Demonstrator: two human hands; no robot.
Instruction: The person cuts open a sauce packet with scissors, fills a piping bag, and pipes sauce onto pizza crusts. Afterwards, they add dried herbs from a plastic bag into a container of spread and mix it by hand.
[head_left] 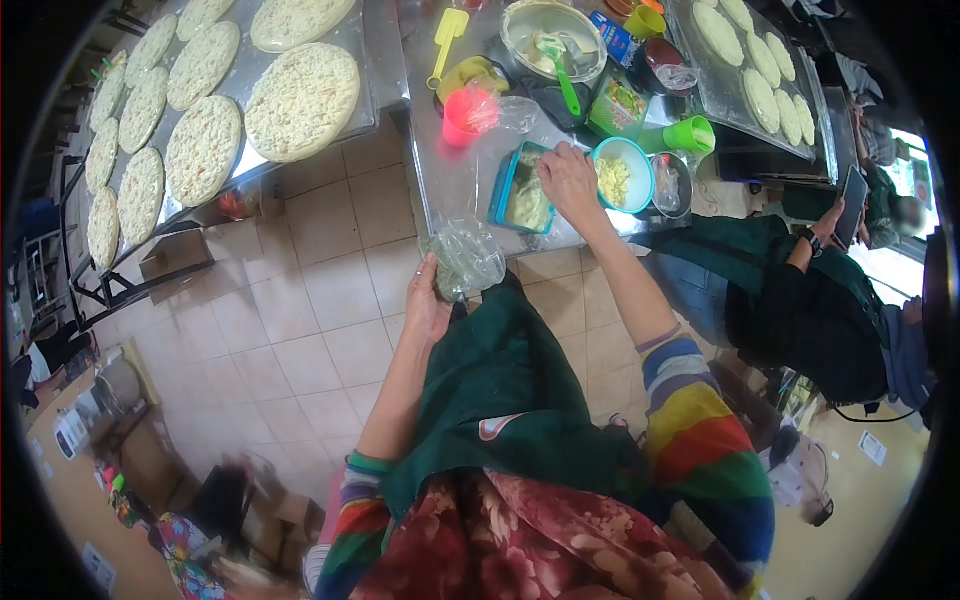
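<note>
My left hand (430,305) is closed around a clear plastic bag (466,258) with something greenish inside, just off the table's near edge. My right hand (572,187) is over the right side of a blue rectangular container (497,203) that holds a pale, whitish food. Its fingers are bent and drawn together at the container's edge; their tips are hidden, so what they hold does not show. Right beside that hand stands a light-blue round bowl (648,180) with pale yellow bits, perhaps grated cheese.
On the metal table (425,150) stand a pink cup (461,118), a green cup (690,134), a mixing bowl (512,45) with a green-handled spatula (569,92), and a yellow scraper (447,40). Racks of topped round doughs (302,102) flank it. A person (800,300) holding a tablet stands at right.
</note>
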